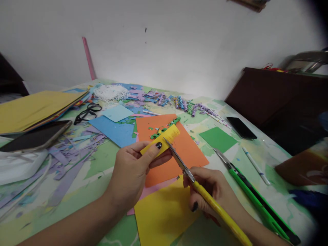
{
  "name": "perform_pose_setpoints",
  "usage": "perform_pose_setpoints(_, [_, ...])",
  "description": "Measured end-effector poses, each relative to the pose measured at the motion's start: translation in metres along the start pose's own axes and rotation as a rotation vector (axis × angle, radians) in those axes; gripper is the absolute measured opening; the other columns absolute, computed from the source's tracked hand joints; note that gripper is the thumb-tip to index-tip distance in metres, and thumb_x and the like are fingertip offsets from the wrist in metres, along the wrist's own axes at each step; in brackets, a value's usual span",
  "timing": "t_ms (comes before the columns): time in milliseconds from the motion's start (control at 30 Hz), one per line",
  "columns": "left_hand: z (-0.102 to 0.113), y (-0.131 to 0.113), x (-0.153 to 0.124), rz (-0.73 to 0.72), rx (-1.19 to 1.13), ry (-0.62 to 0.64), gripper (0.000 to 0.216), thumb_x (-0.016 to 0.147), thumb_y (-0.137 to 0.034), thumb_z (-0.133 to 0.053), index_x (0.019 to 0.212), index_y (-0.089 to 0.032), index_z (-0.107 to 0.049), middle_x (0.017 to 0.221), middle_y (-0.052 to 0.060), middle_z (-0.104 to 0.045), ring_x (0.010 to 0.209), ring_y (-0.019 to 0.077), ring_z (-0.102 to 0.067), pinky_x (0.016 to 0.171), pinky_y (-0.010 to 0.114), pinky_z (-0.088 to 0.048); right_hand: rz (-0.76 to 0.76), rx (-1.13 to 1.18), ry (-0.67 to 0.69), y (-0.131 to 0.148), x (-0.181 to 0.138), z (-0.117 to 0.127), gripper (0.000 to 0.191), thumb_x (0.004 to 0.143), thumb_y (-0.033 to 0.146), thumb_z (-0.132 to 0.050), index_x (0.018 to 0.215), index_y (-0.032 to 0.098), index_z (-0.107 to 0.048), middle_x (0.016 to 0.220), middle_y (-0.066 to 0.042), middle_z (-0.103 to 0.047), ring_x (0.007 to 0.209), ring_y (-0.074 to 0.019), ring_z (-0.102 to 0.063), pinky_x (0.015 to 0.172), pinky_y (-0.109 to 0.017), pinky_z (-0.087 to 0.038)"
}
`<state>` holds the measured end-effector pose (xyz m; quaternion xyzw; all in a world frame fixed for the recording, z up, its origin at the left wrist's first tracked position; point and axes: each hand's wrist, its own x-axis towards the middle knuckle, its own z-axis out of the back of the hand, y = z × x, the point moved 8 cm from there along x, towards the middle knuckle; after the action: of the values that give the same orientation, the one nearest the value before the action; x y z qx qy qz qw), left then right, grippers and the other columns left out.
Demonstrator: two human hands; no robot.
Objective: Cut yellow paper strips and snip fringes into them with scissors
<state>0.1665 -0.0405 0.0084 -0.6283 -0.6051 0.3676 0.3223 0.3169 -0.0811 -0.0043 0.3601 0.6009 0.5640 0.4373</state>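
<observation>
My left hand (137,167) pinches a yellow paper strip (167,136) between thumb and fingers. Fine cuts form a fringe along the strip's far right edge. My right hand (212,191) grips scissors (180,162) with metal blades and a yellow handle. The blade tips meet the strip's right edge, just beyond my left thumb. Beneath the strip lie an orange paper sheet (189,150) and a curled green paper piece (176,120), partly hidden by it. Closer to me is a yellow paper sheet (159,215).
To the right lie a green utility knife (256,198) with its blade out, a pen (256,166), a green paper square (217,139) and a phone (241,127). Eyeglasses (88,112), white string (111,93) and purple paper scraps (66,164) lie to the left.
</observation>
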Motion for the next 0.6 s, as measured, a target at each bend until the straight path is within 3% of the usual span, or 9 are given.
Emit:
perform_pose_setpoints(333, [-0.0022, -0.0003, 0.0001, 0.008, -0.022, 0.013, 0.009, 0.076, -0.022, -0.072, 0.074, -0.013, -0.074, 0.082, 0.007, -0.076, 0.084, 0.0220, -0.072, 0.078, 0.029, -0.059, 0.006, -0.003, -0.002, 0.0039, -0.0003, 0.0001, 0.042, 0.061, 0.047, -0.082, 0.066, 0.017, -0.052, 0.050, 0.005, -0.052, 0.036, -0.0030, -0.034, 0.033, -0.017, -0.020])
perform_pose_setpoints(600, [-0.0010, -0.0009, -0.0009, 0.003, -0.031, 0.003, 0.010, 0.073, -0.023, -0.074, 0.074, -0.012, -0.074, 0.083, 0.008, -0.075, 0.083, 0.0229, -0.072, 0.079, 0.032, -0.059, 0.000, -0.008, -0.003, 0.0042, -0.0011, 0.0006, 0.041, 0.061, 0.044, -0.082, 0.067, 0.017, -0.052, 0.050, 0.006, -0.050, 0.034, -0.0024, -0.034, 0.031, -0.017, -0.019])
